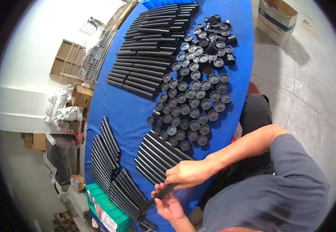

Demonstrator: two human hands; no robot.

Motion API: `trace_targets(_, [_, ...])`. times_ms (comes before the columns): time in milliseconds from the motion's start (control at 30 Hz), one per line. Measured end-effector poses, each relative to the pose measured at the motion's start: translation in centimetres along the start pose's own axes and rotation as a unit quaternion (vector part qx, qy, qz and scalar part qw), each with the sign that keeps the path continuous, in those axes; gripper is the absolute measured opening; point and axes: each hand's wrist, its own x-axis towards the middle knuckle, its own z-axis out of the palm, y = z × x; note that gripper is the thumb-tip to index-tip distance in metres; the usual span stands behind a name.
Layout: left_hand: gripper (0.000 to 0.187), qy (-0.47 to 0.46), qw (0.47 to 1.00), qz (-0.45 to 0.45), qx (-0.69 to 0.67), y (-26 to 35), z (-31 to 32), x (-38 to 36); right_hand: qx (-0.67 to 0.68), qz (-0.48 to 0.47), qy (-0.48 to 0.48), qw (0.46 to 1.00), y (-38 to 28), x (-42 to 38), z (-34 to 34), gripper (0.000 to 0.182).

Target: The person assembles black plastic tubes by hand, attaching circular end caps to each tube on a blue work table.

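Note:
Both hands are at the near edge of the blue-covered table, on one black tube. My left hand is closed around its middle, thumb on top. My right hand grips the upper end, which its fingers partly hide. The tube slants down to the left, its lower end close over a bundle of black tubes. Just beyond my right hand lies a row of shiny black tubes, side by side. Further up are many round black caps, mostly with their ringed faces up.
Long rows of black tubes cover the far part of the blue cloth. Another tube bundle lies at the left. A green crate stands at the near left corner, a cardboard box on the floor at right.

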Motion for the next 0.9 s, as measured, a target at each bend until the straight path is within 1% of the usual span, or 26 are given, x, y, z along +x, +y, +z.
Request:
trace_targets(33, [0.024, 0.015, 1.0, 0.002, -0.015, 0.0, 0.5, 0.0, -0.064, -0.003, -0.033, 0.997, -0.1, 0.2, 0.0, 0.035])
trace_targets(67, [0.023, 0.006, 0.999, -0.011, -0.035, 0.4, -0.5, 0.0, -0.082, -0.02, -0.034, 0.996, 0.0, 0.2, 0.0, 0.035])
trace_targets(100, [0.021, 0.013, 1.0, -0.014, -0.022, 0.5, -1.5, 0.0, -0.101, -0.036, -0.034, 0.994, 0.0, 0.3, 0.0, 0.034])
trace_targets(167, [0.02, 0.026, 0.999, -0.022, 0.005, 0.7, -2.1, 0.1, -0.005, 0.024, -0.089, 0.996, 0.1, 0.6, -0.6, 0.035])
trace_targets(200, [0.021, 0.009, 1.0, -0.024, 0.011, 0.7, -1.9, -0.1, 0.042, 0.056, -0.114, 0.991, 0.1, 0.6, -0.8, 0.036])
trace_targets(300, [0.022, 0.0, 1.0, -0.013, 0.017, 0.7, -0.5, -0.4, 0.077, 0.069, -0.085, 0.991, 0.7, 0.4, -0.2, 0.038])
trace_targets(333, [0.023, 0.022, 0.999, -0.016, 0.018, 0.9, -0.6, -0.3, -0.002, 0.002, -0.025, 1.0, 0.5, 0.0, 0.0, 0.039])
trace_targets(400, [0.025, 0.069, 0.997, -0.02, 0.02, 1.5, -1.1, -0.3, -0.068, -0.008, -0.045, 0.997, 0.2, 0.1, -0.2, 0.038])
trace_targets(433, [0.025, 0.065, 0.997, -0.018, 0.026, 1.5, -1.7, -0.3, -0.101, -0.014, -0.054, 0.993, 0.1, 0.1, -0.2, 0.038])
trace_targets(467, [0.026, 0.06, 0.998, -0.017, 0.033, 1.5, -2.3, -0.2, -0.085, -0.014, -0.052, 0.995, 0.0, 0.1, -0.4, 0.038])
trace_targets(533, [0.027, 0.041, 0.998, -0.024, 0.038, 1.7, -3.0, -0.2, 0.014, 0.089, -0.144, 0.985, 0.2, 0.6, -1.3, 0.037])
trace_targets(567, [0.027, 0.043, 0.998, -0.019, 0.04, 1.6, -2.6, -0.4, 0.066, 0.139, -0.189, 0.97, 0.1, 0.9, -1.5, 0.037])
trace_targets(600, [0.027, 0.047, 0.998, -0.013, 0.042, 1.4, -1.9, -0.5, 0.051, 0.109, -0.139, 0.983, 0.8, 0.4, -0.6, 0.037])
trace_targets(633, [0.027, 0.05, 0.998, -0.004, 0.044, 1.4, -1.4, -0.4, -0.003, 0.073, -0.094, 0.993, 0.6, 0.1, -0.2, 0.034])
trace_targets(700, [0.026, 0.059, 0.998, -0.019, 0.021, 1.7, -1.5, -0.2, -0.104, -0.006, -0.003, 0.995, -0.1, -0.1, 0.2, 0.032])
trace_targets(733, [0.026, 0.056, 0.998, -0.022, 0.017, 1.6, -2.1, -0.1, -0.085, 0.003, -0.009, 0.996, -0.1, -0.2, 0.3, 0.037])
trace_targets(767, [0.025, 0.053, 0.998, -0.026, 0.013, 1.6, -2.5, -0.1, -0.035, 0.041, -0.045, 0.997, -0.1, 0.0, 0.1, 0.037])
trace_targets(800, [0.029, 0.038, 0.999, -0.03, 0.009, 1.6, -2.8, -0.1, 0.014, 0.081, -0.081, 0.993, -0.3, 0.2, -0.6, 0.037])
trace_targets(867, [0.032, 0.004, 0.999, -0.035, 0.008, 1.6, -2.4, -0.3, 0.116, 0.17, -0.169, 0.964, -0.9, 1.0, -2.6, 0.039])
trace_targets(900, [0.033, -0.01, 0.999, -0.035, 0.009, 1.6, -1.9, -0.3, 0.1, 0.151, -0.156, 0.971, -0.7, 1.0, -2.4, 0.039])
